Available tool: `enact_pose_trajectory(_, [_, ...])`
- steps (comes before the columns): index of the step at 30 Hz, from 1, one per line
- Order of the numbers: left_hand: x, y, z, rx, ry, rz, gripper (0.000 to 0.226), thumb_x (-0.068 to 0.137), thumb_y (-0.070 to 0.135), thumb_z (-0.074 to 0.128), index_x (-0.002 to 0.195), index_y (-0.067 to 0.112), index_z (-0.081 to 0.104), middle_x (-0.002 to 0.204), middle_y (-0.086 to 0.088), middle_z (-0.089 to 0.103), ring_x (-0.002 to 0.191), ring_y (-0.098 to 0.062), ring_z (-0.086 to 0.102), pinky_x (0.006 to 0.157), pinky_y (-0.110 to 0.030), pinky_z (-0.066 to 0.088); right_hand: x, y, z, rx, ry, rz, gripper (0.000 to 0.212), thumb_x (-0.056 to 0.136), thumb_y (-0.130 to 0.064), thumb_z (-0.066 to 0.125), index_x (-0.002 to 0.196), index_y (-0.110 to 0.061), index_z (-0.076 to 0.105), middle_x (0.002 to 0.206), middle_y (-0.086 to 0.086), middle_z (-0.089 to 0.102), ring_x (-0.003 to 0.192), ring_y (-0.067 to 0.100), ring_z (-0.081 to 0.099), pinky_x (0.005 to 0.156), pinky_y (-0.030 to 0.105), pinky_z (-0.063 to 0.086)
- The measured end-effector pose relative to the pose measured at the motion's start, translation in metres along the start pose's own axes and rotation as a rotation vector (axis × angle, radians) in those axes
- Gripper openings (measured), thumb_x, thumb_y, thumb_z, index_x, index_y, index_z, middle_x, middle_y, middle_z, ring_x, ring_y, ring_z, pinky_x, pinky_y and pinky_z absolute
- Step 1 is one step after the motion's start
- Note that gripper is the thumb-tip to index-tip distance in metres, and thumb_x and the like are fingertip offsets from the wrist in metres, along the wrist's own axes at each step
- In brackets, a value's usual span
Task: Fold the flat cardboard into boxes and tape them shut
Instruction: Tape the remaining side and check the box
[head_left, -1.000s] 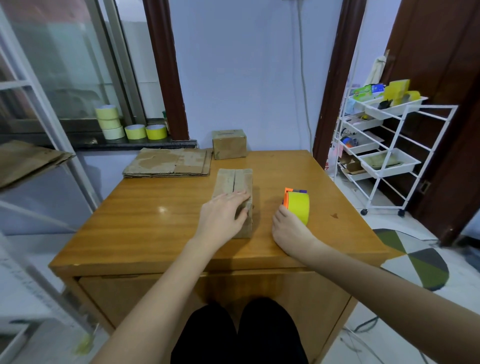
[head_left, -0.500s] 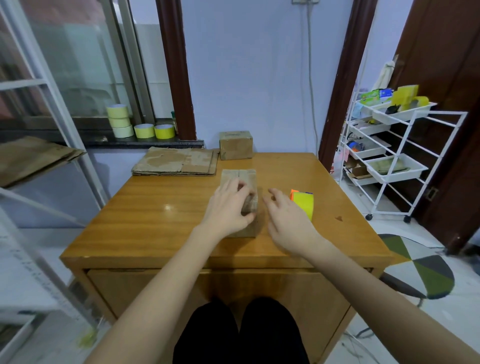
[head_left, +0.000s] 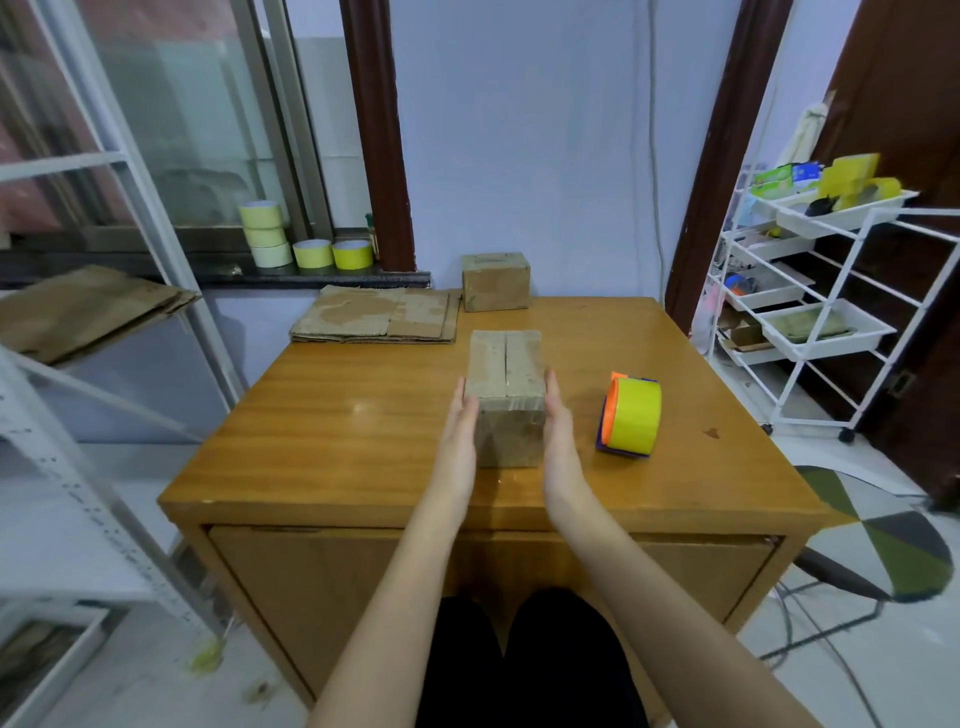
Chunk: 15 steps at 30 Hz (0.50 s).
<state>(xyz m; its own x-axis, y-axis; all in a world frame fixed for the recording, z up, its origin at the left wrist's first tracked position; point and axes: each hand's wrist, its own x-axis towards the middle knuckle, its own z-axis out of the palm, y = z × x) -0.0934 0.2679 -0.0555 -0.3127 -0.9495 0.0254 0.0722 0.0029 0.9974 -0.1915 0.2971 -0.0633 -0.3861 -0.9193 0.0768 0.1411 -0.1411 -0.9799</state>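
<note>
A folded cardboard box (head_left: 505, 387) stands in the middle of the wooden table (head_left: 322, 436), its two top flaps meeting along a centre seam. My left hand (head_left: 461, 436) presses flat against the box's left side and my right hand (head_left: 557, 434) against its right side, fingers straight. A tape dispenser (head_left: 631, 415) with a yellow roll and an orange and purple frame sits on the table just right of my right hand. A stack of flat cardboard (head_left: 379, 321) lies at the table's back left. A closed box (head_left: 496, 281) stands at the back edge.
Several tape rolls (head_left: 306, 244) sit on the window sill at the back left. A white wire trolley (head_left: 821, 301) with trays stands to the right of the table. A metal shelf (head_left: 93, 312) with more flat cardboard is on the left.
My right hand left the tape dispenser and came to the box. My left hand slid off the box top. Both now press the box's sides.
</note>
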Motion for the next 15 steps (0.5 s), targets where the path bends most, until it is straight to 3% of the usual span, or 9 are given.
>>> enact_pose_trajectory(3, [-0.002,0.000,0.004,-0.033,-0.011,0.020,0.053,0.101,0.042,0.027,0.151,0.028,0.019,0.155,0.007,0.026,0.141,-0.014,0.023,0.110,-0.030,0.020,-0.001,0.008,-0.005,-0.029,-0.047,-0.013,0.056,0.101,-0.046,0.026,0.153,-0.027,0.017,0.156,-0.006,0.026,0.143,0.013,0.023,0.118,0.037,0.017])
enact_pose_trajectory(4, [-0.006,0.002,0.004,-0.039,-0.015,0.011,0.052,0.102,0.041,0.027,0.151,0.027,0.019,0.152,0.008,0.028,0.139,-0.011,0.024,0.109,-0.029,0.021,-0.001,0.006,-0.008,-0.071,-0.060,-0.026,0.057,0.101,-0.048,0.026,0.153,-0.026,0.019,0.154,-0.008,0.029,0.142,0.012,0.025,0.118,0.036,0.019])
enact_pose_trajectory(6, [0.000,-0.001,-0.004,-0.011,-0.035,0.008,0.051,0.100,0.045,0.029,0.149,0.031,0.025,0.142,0.015,0.034,0.128,-0.003,0.031,0.108,-0.029,0.023,0.000,0.000,-0.016,-0.107,-0.086,-0.028,0.050,0.104,-0.042,0.025,0.150,-0.021,0.027,0.141,-0.013,0.038,0.137,0.009,0.032,0.107,0.021,0.028])
enact_pose_trajectory(9, [0.017,-0.013,-0.030,0.008,-0.107,-0.107,0.046,0.087,0.060,0.051,0.127,0.037,0.054,0.135,0.015,0.050,0.117,0.000,0.051,0.107,-0.029,0.035,0.003,-0.006,-0.039,-0.108,-0.170,-0.033,0.045,0.105,-0.030,0.025,0.148,-0.018,0.031,0.147,-0.003,0.038,0.139,0.015,0.033,0.100,0.018,0.031])
enact_pose_trajectory(12, [0.007,-0.001,-0.051,0.161,-0.082,0.045,0.036,0.097,0.020,0.051,0.133,0.022,0.053,0.131,0.014,0.052,0.122,-0.003,0.048,0.107,-0.028,0.035,0.010,-0.015,-0.062,-0.276,-0.177,-0.156,0.042,0.100,-0.003,0.039,0.135,-0.026,0.046,0.147,0.001,0.042,0.129,0.015,0.048,0.095,0.021,0.046])
enact_pose_trajectory(15, [0.003,0.013,-0.060,0.360,-0.089,0.226,0.054,0.092,-0.005,0.052,0.133,0.028,0.046,0.130,0.012,0.051,0.117,-0.006,0.051,0.102,-0.021,0.039,0.019,-0.024,-0.075,-0.580,-0.270,-0.390,0.056,0.090,0.013,0.045,0.123,-0.032,0.054,0.143,-0.008,0.043,0.130,0.003,0.043,0.093,0.015,0.043])
